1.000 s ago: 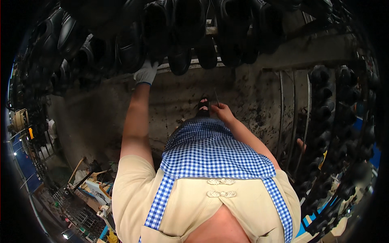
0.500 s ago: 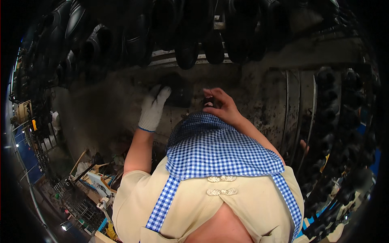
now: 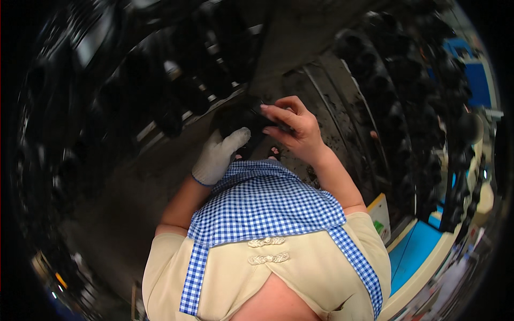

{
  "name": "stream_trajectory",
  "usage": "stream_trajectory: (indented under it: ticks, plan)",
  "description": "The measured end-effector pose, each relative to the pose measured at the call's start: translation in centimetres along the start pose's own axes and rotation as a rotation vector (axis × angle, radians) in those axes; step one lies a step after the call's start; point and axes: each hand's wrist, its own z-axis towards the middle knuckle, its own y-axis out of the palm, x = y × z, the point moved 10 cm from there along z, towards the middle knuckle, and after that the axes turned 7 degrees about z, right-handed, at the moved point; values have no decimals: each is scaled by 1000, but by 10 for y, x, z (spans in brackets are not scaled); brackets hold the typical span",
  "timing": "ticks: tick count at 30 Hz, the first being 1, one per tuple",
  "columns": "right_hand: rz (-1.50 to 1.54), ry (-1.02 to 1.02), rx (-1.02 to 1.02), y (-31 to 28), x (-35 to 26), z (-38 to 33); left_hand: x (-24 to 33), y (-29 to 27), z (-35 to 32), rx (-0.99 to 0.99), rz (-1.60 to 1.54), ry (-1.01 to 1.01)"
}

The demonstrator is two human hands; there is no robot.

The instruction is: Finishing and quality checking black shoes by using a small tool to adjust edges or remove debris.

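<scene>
My left hand [image 3: 215, 157], in a white knit glove, is closed on a black shoe [image 3: 234, 116]. The shoe's outline is partly lost in the dark. Its upper part lies beyond the glove, whose thumb points to the right. Bare and curled, my right hand [image 3: 297, 124] is close to the right side of the shoe. The fingertips and thumb of that hand face the shoe, with a small dark thing between them that I cannot make out. Whether the right fingertips touch the shoe cannot be told.
Racks of black shoes [image 3: 176, 91] stand ahead and to the left; another shoe rack [image 3: 399, 107] runs along the right. A blue-topped bench [image 3: 415, 251] with a pale edge is at the lower right. My feet [image 3: 274, 152] show below the hands. A checked apron [image 3: 267, 208] covers my front.
My body and view have turned to the right, bringing the blue-topped bench into sight. The left hand has carried the shoe closer to the right hand; the two are now side by side.
</scene>
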Motion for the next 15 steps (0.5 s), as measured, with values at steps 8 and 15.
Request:
stream_trajectory:
  ticks: [8, 15]
  plan:
    - [-493, -178, 98, -50, -22, -26, 31, 59, 49, -135, 346, 107]
    - [-525, -93, 313, -107, -14, -51, 32, 127, 83, -333, 365, 96]
